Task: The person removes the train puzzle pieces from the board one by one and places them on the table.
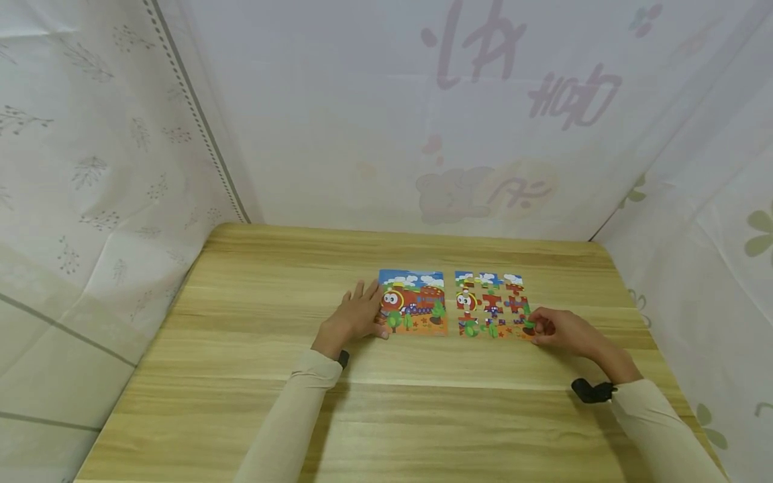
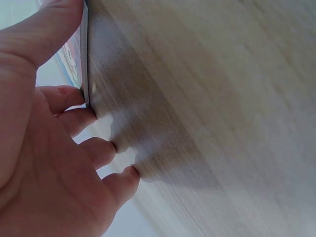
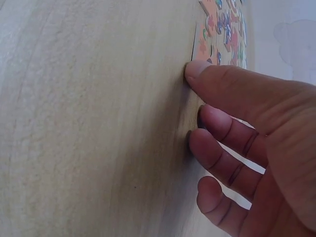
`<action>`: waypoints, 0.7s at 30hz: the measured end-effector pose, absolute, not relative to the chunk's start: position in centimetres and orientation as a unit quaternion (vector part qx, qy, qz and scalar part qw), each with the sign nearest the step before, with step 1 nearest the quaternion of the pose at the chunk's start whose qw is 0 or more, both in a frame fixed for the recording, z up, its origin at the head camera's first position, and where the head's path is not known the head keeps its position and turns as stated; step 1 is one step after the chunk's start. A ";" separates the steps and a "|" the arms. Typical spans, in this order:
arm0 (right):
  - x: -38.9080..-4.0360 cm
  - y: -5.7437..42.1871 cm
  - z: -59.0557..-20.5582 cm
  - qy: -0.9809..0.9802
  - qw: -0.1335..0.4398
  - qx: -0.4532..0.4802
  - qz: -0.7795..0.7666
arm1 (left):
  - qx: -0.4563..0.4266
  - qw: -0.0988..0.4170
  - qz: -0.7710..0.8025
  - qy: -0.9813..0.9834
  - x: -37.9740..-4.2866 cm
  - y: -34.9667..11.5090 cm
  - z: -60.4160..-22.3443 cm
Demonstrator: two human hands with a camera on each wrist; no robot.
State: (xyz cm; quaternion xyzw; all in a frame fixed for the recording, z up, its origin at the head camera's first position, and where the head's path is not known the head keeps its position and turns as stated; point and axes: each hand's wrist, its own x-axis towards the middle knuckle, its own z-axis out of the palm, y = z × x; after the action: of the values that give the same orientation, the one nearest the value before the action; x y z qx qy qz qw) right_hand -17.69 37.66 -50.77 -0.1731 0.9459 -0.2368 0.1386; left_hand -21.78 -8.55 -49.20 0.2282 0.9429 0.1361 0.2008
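In the head view my left hand [image 1: 353, 316] lies on the table along the left edge of a picture board [image 1: 417, 305] showing a red train under a blue sky. Its fingers are spread, and the left wrist view has the thumb and fingertips right at the board's edge [image 2: 85, 54]. To the right lie the loose jigsaw pieces [image 1: 492, 303], set in rows with small gaps and forming the same train picture. My right hand [image 1: 558, 329] pinches the bottom right corner jigsaw piece [image 3: 201, 52] between thumb and forefinger, its other fingers curled beneath the palm.
The wooden table [image 1: 386, 416] carries the board and pieces near its back part. A pale printed cloth [image 1: 338, 121] hangs behind it, with more cloth at both sides. Black straps [image 1: 592, 390] circle the wrists.
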 end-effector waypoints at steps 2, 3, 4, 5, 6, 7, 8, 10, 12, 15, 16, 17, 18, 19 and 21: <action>-17.7 37.7 -50.7 0.945 0.141 -0.173 -0.239 | 0.229 0.202 0.136 0.942 -21.8 -8.6 -49.2; -17.6 37.7 -50.7 0.945 0.141 -0.173 -0.240 | 0.230 0.203 0.136 0.942 -21.8 -8.5 -49.1; -17.6 37.7 -50.8 0.945 0.142 -0.171 -0.240 | 0.231 0.203 0.136 0.942 -21.8 -8.6 -49.1; -17.6 37.7 -50.8 0.945 0.143 -0.169 -0.241 | 0.232 0.203 0.137 0.941 -21.8 -8.6 -49.1; -17.6 37.7 -50.8 0.945 0.145 -0.167 -0.242 | 0.233 0.203 0.136 0.941 -21.8 -8.6 -49.1; -17.6 37.7 -50.8 0.944 0.146 -0.166 -0.243 | 0.235 0.203 0.138 0.941 -21.8 -8.6 -49.1; -17.5 37.8 -50.8 0.944 0.147 -0.164 -0.245 | 0.236 0.202 0.139 0.940 -21.8 -8.6 -49.1; -17.5 37.8 -50.8 0.945 0.148 -0.160 -0.245 | 0.239 0.201 0.144 0.939 -21.9 -8.7 -49.1; -17.5 37.8 -50.7 0.946 0.147 -0.156 -0.244 | 0.240 0.202 0.149 0.938 -21.9 -8.7 -49.1; -17.7 37.8 -50.4 0.947 0.141 -0.152 -0.244 | 0.241 0.205 0.155 0.936 -22.0 -8.8 -49.1; -17.7 37.8 -50.3 0.948 0.138 -0.150 -0.243 | 0.241 0.208 0.158 0.935 -22.0 -8.9 -49.0; -17.8 37.8 -50.1 0.949 0.135 -0.152 -0.242 | 0.243 0.209 0.162 0.933 -22.1 -8.9 -49.0; -18.0 37.7 -50.0 0.949 0.131 -0.153 -0.242 | 0.244 0.212 0.166 0.932 -22.2 -9.0 -49.0; -18.1 37.6 -49.9 0.950 0.127 -0.153 -0.241 | 0.246 0.211 0.173 0.930 -22.3 -9.1 -49.0; -18.3 37.2 -49.6 0.952 0.119 -0.154 -0.237 | 0.248 0.211 0.191 0.926 -22.4 -9.3 -48.9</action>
State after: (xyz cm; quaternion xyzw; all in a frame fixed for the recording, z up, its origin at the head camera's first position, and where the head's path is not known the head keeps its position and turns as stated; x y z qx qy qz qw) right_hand -18.26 37.24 -49.57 -0.1540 0.9518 -0.2373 0.1190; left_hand -22.42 -9.34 -48.93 0.2478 0.9261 0.1908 0.2109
